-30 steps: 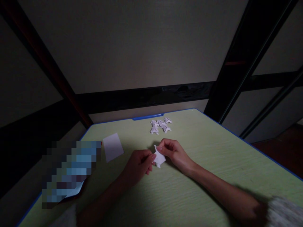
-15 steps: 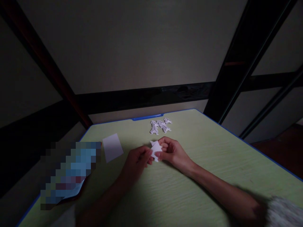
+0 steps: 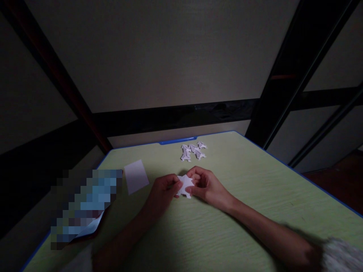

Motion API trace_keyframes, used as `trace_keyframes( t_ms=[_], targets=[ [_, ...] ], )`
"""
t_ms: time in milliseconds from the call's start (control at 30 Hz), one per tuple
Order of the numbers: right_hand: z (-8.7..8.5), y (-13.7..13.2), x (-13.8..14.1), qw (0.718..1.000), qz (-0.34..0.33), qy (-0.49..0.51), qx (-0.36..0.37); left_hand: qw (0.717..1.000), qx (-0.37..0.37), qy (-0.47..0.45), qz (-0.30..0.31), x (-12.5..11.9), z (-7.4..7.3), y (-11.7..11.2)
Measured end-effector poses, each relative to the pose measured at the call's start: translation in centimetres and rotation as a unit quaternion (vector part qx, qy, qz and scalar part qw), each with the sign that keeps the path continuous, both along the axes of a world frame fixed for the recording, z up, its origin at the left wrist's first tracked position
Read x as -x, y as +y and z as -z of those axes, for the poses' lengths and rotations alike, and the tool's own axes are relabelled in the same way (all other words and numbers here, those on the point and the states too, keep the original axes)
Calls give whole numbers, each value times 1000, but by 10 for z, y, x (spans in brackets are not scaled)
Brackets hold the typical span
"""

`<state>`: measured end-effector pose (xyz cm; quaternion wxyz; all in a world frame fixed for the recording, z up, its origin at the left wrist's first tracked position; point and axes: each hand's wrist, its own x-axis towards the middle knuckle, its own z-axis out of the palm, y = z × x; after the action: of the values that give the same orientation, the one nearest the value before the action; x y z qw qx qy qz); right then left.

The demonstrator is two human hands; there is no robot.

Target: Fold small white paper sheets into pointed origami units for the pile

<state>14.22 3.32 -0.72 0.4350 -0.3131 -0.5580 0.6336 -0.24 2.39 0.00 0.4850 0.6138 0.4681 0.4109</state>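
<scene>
Between my two hands is a small white folded paper figure point(image 3: 185, 184), held just above the table with pointed corners sticking out. My left hand point(image 3: 166, 189) pinches its left edge between thumb and fingers. On the other side, my right hand point(image 3: 205, 185) grips the right edge, thumb on top and fingers curled behind. Parts of the figure are hidden under the fingertips. Farther back lie several similar white folded paper figures point(image 3: 193, 150), grouped close together on the table.
A flat white sheet of paper point(image 3: 136, 176) lies left of my hands on the pale green table point(image 3: 241, 226) with its blue rim. At the left edge rests a blurred-out flat object point(image 3: 90, 211). A panelled wall point(image 3: 170, 56) stands behind the table.
The folded paper figure has turned and dropped slightly between my fingers, so its flat face and corners show differently. Both hands stay closed on it; the view has shifted a little.
</scene>
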Motion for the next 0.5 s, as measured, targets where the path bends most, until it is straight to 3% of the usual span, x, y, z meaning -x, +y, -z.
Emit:
trace_keyframes(
  t_ms=[333, 500],
  targets=[
    [-1, 4, 0, 995, 92, 31, -1, 999, 15, -35, -6, -1, 4, 3],
    [-3, 0, 3, 992, 115, 52, 8, 997, 40, -50, -51, -4, 5, 3]
  ],
)
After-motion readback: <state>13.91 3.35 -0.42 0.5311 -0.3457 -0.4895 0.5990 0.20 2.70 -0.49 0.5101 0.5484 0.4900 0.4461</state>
